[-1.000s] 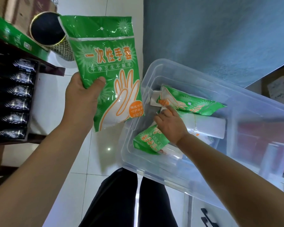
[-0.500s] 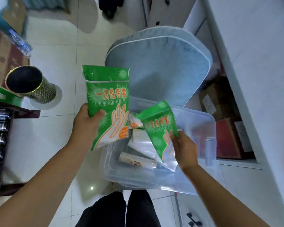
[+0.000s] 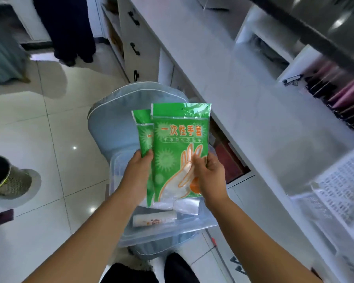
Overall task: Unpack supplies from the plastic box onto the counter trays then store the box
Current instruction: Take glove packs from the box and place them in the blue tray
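Two green glove packets (image 3: 180,152), light, limp and slick by my judgement, sit stacked above the plastic box (image 3: 119,203), left hand (image 3: 140,172) fingers clamped on the rear packet, right hand (image 3: 208,176) fingers pinching the front one's lower edge, grip best mid-body.

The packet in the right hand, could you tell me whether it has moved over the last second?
Yes. The right hand lifted its green packet out of the plastic box and against the left hand's packet.

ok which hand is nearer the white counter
Right. The right hand holds the front green pack on the side toward the counter; the left hand is farther, toward the floor.
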A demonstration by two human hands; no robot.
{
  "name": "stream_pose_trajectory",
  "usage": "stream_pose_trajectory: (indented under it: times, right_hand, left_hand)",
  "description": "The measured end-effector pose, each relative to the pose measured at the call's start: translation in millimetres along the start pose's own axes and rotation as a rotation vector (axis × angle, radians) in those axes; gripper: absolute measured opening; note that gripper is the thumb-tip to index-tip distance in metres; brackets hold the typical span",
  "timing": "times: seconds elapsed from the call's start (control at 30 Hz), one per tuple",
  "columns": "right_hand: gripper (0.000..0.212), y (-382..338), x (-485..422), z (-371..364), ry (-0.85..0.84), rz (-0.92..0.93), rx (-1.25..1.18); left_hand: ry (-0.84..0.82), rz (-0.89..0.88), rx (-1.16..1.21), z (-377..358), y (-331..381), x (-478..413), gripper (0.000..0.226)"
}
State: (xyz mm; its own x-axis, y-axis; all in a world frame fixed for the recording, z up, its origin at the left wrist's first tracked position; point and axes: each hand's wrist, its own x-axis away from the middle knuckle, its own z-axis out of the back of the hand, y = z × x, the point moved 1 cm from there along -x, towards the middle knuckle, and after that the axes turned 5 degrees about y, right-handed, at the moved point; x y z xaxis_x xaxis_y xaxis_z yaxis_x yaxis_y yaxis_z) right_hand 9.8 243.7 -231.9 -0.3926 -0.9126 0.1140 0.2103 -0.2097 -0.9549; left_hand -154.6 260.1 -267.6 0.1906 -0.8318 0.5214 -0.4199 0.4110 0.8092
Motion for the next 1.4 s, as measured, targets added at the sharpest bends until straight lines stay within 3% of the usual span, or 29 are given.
stream_pose_trajectory:
  times: [0.13, 0.23, 0.4, 0.47, 0.53, 0.67, 0.73, 0.87, 1.03, 1.27, 1.4]
  right_hand:
    - [0.030, 3.5, 4.5, 31.2, 0.136, -0.008, 0.016]
    - [0.019, 5.3, 8.6, 62.7, 0.179, 0.037, 0.050]
    - [0.011, 10.2, 16.8, 129.0, 0.214, -0.055, 0.032]
    - [0.039, 13.0, 20.9, 161.2, 0.229, -0.120, -0.019]
    - [0.051, 14.0, 26.1, 195.6, 0.253, -0.154, 0.032]
    - [0.035, 15.3, 47.2, 268.0, 0.242, -0.146, 0.108]
    - [0.038, 17.8, 60.4, 309.3, 0.304, -0.157, 0.104]
    - [0.039, 24.2, 91.2, 395.8, 0.402, -0.201, 0.071]
    - [0.037, 35.5, 119.7, 488.5, 0.495, -0.182, 0.061]
    - [0.038, 47.6, 135.2, 556.0, 0.480, -0.229, 0.023]
    - [0.033, 47.5, 130.6, 590.7, 0.457, -0.241, -0.062]
  left_hand:
    - [-0.135, 0.081, 0.021, -34.9, -8.3, 15.1, 0.042]
    - [-0.269, 0.047, -0.060, -61.9, -18.7, 34.0, 0.051]
    - [-0.375, -0.017, -0.130, -115.8, -34.9, 69.4, 0.028]
    - [-0.415, 0.010, -0.115, -138.7, -42.6, 85.3, 0.029]
    - [-0.478, 0.048, -0.092, -163.2, -52.1, 104.9, 0.030]
    - [-0.614, 0.109, -0.058, -214.1, -78.8, 158.9, 0.039]
    - [-0.645, 0.108, -0.074, -241.0, -94.1, 189.3, 0.041]
    - [-0.739, 0.094, -0.143, -294.8, -126.8, 252.1, 0.024]
    - [-0.821, 0.075, -0.194, -349.2, -163.2, 317.1, 0.028]
    - [-0.790, 0.121, -0.141, -402.9, -194.6, 360.4, 0.019]
    - [-0.872, 0.139, -0.171, -441.0, -206.6, 368.2, 0.021]
